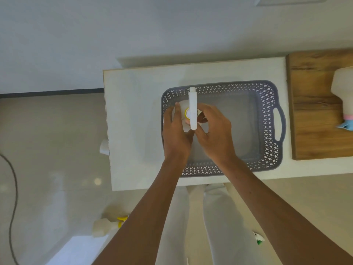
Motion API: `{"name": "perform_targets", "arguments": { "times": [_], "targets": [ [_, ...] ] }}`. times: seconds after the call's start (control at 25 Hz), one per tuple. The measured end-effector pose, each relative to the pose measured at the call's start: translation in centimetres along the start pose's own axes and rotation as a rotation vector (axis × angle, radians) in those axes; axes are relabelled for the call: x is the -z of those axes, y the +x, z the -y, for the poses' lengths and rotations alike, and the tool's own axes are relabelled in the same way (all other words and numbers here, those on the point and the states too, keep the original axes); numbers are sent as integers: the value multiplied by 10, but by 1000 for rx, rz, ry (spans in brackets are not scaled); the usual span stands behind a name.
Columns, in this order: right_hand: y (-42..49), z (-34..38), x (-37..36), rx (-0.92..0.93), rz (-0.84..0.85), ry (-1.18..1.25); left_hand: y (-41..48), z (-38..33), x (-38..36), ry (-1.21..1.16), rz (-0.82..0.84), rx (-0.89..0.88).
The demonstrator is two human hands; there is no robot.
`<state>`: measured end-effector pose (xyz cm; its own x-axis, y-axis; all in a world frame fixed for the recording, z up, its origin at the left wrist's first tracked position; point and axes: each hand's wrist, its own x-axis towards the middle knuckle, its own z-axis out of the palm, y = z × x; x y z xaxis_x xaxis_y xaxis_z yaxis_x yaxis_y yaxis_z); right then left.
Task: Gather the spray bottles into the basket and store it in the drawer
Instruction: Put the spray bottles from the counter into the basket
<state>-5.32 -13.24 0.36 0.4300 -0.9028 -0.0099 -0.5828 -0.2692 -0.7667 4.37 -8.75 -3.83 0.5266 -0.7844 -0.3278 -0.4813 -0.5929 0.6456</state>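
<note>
A grey perforated basket [267, 119] with side handles sits on the white cabinet top [133, 111]. Inside its left end stands a white spray bottle [193, 104] with a yellow collar, seen from above, its nozzle pointing away from me. My left hand [175, 131] wraps the bottle's left side and my right hand [214, 131] holds its right side. A second white spray bottle [342, 88] with a pink collar and blue trigger lies on the wooden surface at the right. Another white bottle [107, 224] with a yellow collar lies on the floor at lower left.
A wooden board [315, 111] adjoins the cabinet top on the right. A dark cable [13, 188] runs over the floor at far left. A small white and green object [258, 239] lies on the floor beside my legs. A white knob [104, 147] sticks out of the cabinet's left side.
</note>
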Motion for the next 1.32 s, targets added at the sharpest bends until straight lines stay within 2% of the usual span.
{"name": "perform_targets", "arguments": {
  "times": [0.16,0.28,0.36,0.44,0.48,0.6,0.76,0.92,1.08,1.2,1.32],
  "targets": [
    [-4,-6,-5,-6,-5,27,0,2,3,20,28,-52],
    [-15,-14,3,-77,-12,87,-21,-5,7,-43,2,3],
    [-29,-24,22,-181,-80,155,-56,-7,10,-71,-114,-6],
    [-46,-38,51,-299,-182,210,-102,-13,7,-46,-272,-94],
    [-57,-49,72,-356,-258,233,-123,-22,0,-53,-297,-149],
    [-83,-86,132,-542,-472,302,-147,-70,-39,-57,-118,-429],
    [-101,-144,205,-725,-583,354,-92,-183,-119,79,115,-822],
    [-105,-186,249,-745,-569,419,-17,-286,-201,527,275,-1026],
    [-100,-215,269,-715,-498,461,38,-330,-250,973,323,-1276],
    [-97,-227,273,-673,-457,459,61,-348,-268,1152,381,-1412],
    [-97,-235,275,-667,-409,444,67,-369,-271,1178,408,-1376]
  ]
}}
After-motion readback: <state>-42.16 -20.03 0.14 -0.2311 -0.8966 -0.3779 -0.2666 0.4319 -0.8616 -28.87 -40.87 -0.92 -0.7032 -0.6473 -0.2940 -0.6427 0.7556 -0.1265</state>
